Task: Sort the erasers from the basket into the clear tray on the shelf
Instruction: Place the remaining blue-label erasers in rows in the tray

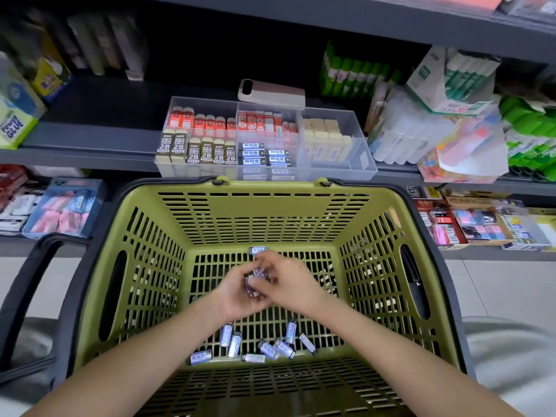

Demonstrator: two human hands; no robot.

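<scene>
Several loose erasers (267, 348) lie scattered on the near floor of the green basket (270, 206). They are small oblong blocks in glossy blue-and-white sleeves with dark ends, lying at all angles, some touching. A lone eraser (258, 250) of the same kind sits at the far edge of the floor, just beyond my fingers.

My left hand (237, 296) and right hand (293, 282) meet over the middle of the basket, fingers curled inward, both pinching a clutch of erasers (255, 282) between them. How many I hold I cannot tell: my fingers cover most of them and that spot is blurred. The print on the sleeves down here is too small to read.

On the shelf (90, 145) past the basket stands the clear tray (365, 164), its compartments holding red-sleeved, 2B-marked and cream erasers. Its front middle compartment holds the same blue-and-white kind, stacked flat. The basket's far rim cuts off the tray's lower front edge. A pale phone-like slab (270, 93) rests on the tray's back rim. Goods at both ends of the shelf are smeared by blur.
</scene>
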